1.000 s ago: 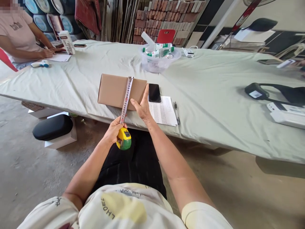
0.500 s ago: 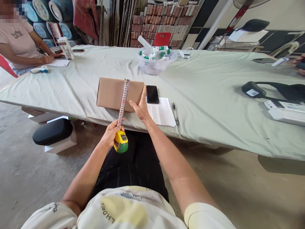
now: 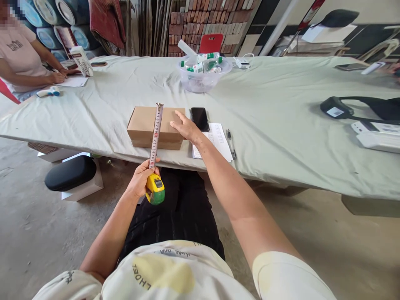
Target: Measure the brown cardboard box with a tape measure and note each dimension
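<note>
Left hand [image 3: 142, 180]: fingers closed round the yellow-and-green tape measure [image 3: 155, 189], just off the near edge of the tabletop [image 3: 275, 125]. Blade [image 3: 155, 139] pulled out, runs away from the person over the cardboard box [image 3: 140, 121], number side up, metal hook by the box's far edge (can't tell if blade or hook touches the cardboard). Box lies flat, shut, near the front edge of the tabletop, long side roughly along it; a seam line runs across its front face.

Right hand [image 3: 188, 128]: over the right end of the box top, fingers extended and apart, gripping nothing; contact with the box unclear. Black phone [image 3: 200, 119] just right of the box, by the top edge of printed sheets [image 3: 220, 143]; pen [image 3: 231, 144] along the sheets' right side.

Further back, a clear plastic basin [image 3: 197, 86] holds green-capped bottles [image 3: 201, 65]; small white device [image 3: 242, 63] with a cable to its right. Far left, a co-worker [image 3: 18, 54] sits with hands at a white paper [image 3: 73, 81], upright white carton [image 3: 81, 61] beside it. Right end: black strapped headset [image 3: 336, 109] by a white box [image 3: 376, 139]. On the floor, left: black case [image 3: 70, 173] atop another white box [image 3: 86, 189].
</note>
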Tool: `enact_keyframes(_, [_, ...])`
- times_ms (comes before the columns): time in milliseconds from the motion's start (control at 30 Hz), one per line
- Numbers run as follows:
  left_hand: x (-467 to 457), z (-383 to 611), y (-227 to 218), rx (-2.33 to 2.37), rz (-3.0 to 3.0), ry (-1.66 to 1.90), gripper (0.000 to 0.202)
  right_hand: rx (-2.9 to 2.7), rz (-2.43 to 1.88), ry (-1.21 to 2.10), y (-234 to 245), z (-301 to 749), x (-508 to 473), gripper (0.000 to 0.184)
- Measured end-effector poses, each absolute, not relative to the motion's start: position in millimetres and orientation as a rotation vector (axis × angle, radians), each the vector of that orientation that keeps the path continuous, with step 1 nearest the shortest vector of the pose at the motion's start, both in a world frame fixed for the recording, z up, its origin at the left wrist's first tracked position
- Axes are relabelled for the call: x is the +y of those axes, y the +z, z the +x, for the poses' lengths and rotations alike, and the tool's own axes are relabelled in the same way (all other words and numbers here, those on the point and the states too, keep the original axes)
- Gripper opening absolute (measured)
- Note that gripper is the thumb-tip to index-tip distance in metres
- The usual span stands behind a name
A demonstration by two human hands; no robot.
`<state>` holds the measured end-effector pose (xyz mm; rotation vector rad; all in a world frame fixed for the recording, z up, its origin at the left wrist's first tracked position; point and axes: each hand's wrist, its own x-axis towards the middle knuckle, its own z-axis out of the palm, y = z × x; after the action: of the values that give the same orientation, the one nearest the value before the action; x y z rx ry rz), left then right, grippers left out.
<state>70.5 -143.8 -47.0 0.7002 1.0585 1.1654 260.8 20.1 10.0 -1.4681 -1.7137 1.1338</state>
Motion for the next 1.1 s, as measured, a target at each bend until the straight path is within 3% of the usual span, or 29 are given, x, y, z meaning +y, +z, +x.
enact_keyframes(167, [-157.0,70.0,-47.5,1.073,0.686,1.119,0.039,-1.855,-1.344,1.303,12.4,280.0,7.4,0.123])
enact_keyframes(300, [-163.8,69.2,-48.9,1.076,0.672,1.095,0.039,-1.972,-1.218,1.334,1.8,296.9,1.1,0.143])
enact_keyframes(433, [-166.9,70.7,-51.6,1.070,0.673,1.076,0.039,-2.005,-1.018,1.221,-24.0,305.4,-8.3,0.133])
enact_keyframes(567, [-168.8,79.2,-56.1,1.042,0.662,1.050,0.040,-2.015,-1.114,1.038,-36.6,303.2,-16.7,0.120])
enact_keyframes(800, [-174.4,93.4,-64.1,0.998,0.652,1.039,0.037,-2.091,-1.326,0.907,-4.0,305.5,-11.1,0.117])
enact_keyframes(1100, [-168.6,94.7,-55.8,0.992,0.650,1.061,0.037,-2.187,-1.299,0.950,29.1,314.9,13.2,0.113])
